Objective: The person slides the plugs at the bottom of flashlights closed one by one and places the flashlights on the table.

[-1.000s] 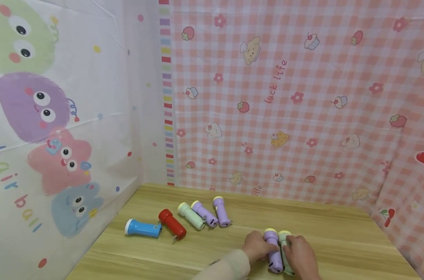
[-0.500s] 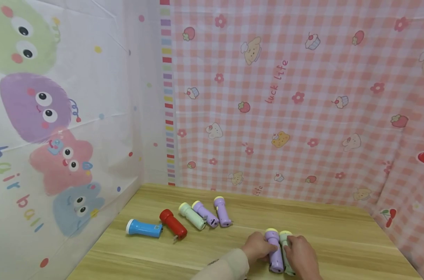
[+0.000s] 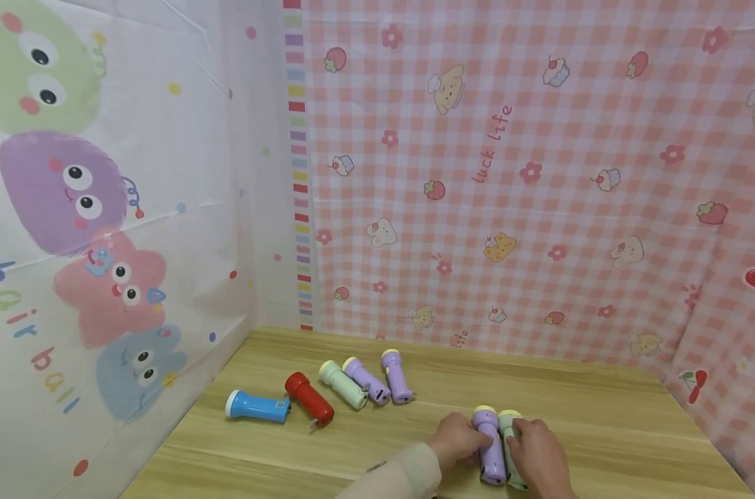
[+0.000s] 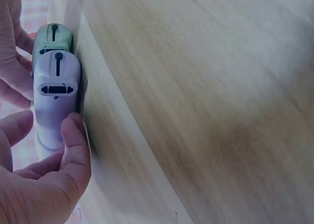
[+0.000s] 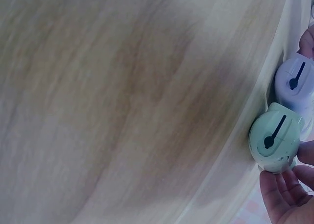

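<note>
A purple flashlight (image 3: pixel 491 459) with a pale yellow head lies on the wooden table at the front right. My left hand (image 3: pixel 457 439) grips it from its left side, thumb over the barrel. Close along its right side is a mint-green flashlight (image 3: pixel 512 473), which my right hand (image 3: pixel 541 454) holds with fingers partly covering it. In the left wrist view, the purple flashlight's tail end (image 4: pixel 58 82) shows a slot, and the left thumb and fingers lie on opposite sides of the barrel. The green tail end (image 5: pixel 274 138) appears between right thumb and fingers in the right wrist view.
Farther left on the table (image 3: pixel 414 433) lie a blue flashlight (image 3: pixel 258 407), a red one (image 3: pixel 308 399), another mint-green one (image 3: pixel 342 384), and two purple flashlights (image 3: pixel 367 381), one slightly apart. A pink checked cloth (image 3: pixel 539 208) hangs behind, and a white cartoon-printed sheet (image 3: pixel 196 173) on the left.
</note>
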